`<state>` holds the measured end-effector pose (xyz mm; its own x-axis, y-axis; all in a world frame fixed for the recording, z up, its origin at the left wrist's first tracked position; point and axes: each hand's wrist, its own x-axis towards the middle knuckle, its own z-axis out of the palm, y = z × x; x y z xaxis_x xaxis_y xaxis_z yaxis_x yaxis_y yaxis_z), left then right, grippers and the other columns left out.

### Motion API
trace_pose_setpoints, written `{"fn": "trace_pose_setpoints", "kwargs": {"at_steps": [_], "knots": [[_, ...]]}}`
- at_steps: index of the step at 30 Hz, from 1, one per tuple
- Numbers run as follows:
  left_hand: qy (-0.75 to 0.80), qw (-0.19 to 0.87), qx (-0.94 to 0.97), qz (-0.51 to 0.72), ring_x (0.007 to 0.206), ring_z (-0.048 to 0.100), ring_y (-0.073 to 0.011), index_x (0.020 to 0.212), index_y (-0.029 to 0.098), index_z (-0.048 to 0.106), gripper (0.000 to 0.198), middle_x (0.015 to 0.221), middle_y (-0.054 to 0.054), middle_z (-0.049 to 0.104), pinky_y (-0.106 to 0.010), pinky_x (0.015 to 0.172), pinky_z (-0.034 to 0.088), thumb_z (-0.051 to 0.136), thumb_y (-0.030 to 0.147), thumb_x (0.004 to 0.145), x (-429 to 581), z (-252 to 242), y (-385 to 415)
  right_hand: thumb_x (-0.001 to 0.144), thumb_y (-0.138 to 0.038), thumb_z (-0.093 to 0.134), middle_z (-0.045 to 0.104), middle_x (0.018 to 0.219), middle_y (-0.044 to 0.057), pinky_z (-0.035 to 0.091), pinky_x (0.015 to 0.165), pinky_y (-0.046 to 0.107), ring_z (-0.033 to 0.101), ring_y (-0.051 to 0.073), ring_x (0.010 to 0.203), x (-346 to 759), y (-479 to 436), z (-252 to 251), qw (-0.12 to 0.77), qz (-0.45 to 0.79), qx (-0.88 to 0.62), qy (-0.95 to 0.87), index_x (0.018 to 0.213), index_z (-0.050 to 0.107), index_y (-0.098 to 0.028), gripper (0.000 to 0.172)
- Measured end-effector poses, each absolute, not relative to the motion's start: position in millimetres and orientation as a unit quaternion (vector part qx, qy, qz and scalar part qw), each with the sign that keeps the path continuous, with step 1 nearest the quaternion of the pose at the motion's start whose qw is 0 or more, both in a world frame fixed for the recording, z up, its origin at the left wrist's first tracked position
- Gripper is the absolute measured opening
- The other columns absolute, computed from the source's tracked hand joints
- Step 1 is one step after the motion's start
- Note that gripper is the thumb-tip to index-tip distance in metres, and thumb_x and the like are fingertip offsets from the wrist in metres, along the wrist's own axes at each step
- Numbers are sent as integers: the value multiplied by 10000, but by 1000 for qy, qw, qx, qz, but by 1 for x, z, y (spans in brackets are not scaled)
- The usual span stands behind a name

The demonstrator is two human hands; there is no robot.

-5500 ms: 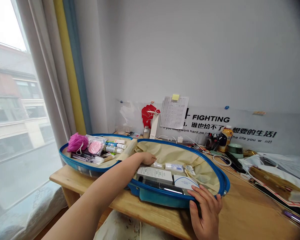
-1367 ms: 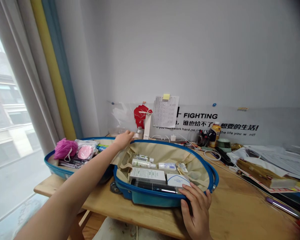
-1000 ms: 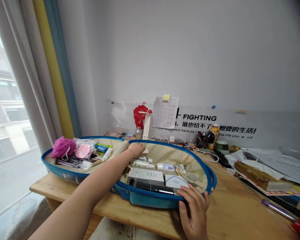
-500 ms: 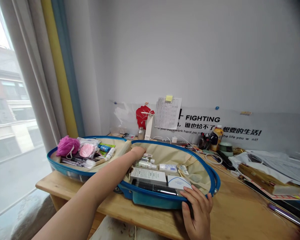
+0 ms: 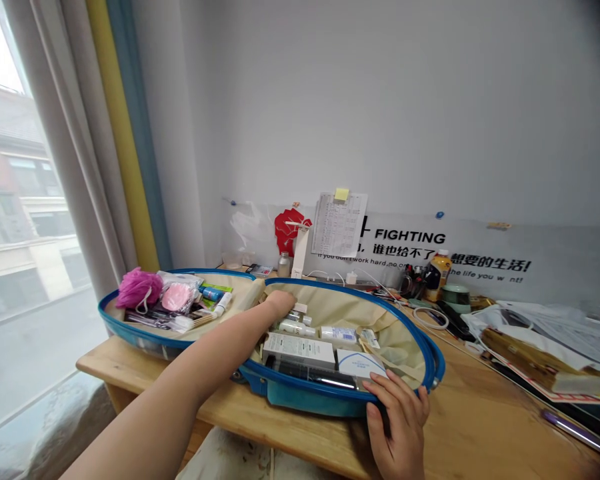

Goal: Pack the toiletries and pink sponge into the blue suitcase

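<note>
Blue hard-shell suitcase (image 5: 290, 398) lies open on the wooden counter (image 5: 130, 353), both halves facing up, beige fabric lining inside, zip-side rims in blue.

R grip (image 5: 397, 427) is clamped on the near rim (image 5: 325, 390) of the R half, fingers over the edge. L grip (image 5: 280, 303) is extended across the L half and sits inside the R half at its far end, next to the beige lining flap at the centre. Fingers are curled under and hidden: cannot tell if apart, together or on an item. Nearest item is a small white carton (image 5: 300, 308), just beside the L grip.

R half contents: white bottles (image 5: 295, 327), a white pkg (image 5: 339, 335), a white-and-green carton (image 5: 297, 350), a dark clear-lidded case (image 5: 310, 377) in front of it, and a white box w/ blue arc (image 5: 361, 363) near the R grip.

L half contents: pink mesh bath pouf (image 5: 139, 288), pink item in clear bag (image 5: 176, 297), small tubes (image 5: 223, 305), and brushes (image 5: 160, 321).

Beyond the suitcase, on the counter: yellow-capped bottle (image 5: 437, 277) and loose papers (image 5: 545, 340) at R. Wall-side: clear panel w/ "FIGHTING" banner (image 5: 410, 237), red fist cut-out (image 5: 290, 230), and a pinned paper sheet (image 5: 339, 223). Curtain (image 5: 65, 133) hangs at the L window.
</note>
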<state>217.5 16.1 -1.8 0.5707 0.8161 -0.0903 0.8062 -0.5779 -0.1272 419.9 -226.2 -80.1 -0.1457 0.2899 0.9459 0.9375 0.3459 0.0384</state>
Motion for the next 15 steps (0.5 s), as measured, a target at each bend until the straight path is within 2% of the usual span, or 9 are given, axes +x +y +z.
{"fn": "trace_pose_setpoints", "kwargs": {"at_steps": [15], "knots": [[-435,40,-897,76,1054,595,-210,1208,176,560,347,1217,-87,586,-437,893,519,574,354,910,215,-1,8,922,-260,416,662,964,51,200,1102,441,560,213,1067,421,-226,-81,472,-346,-457,-670,1013,592,-222,201]]}}
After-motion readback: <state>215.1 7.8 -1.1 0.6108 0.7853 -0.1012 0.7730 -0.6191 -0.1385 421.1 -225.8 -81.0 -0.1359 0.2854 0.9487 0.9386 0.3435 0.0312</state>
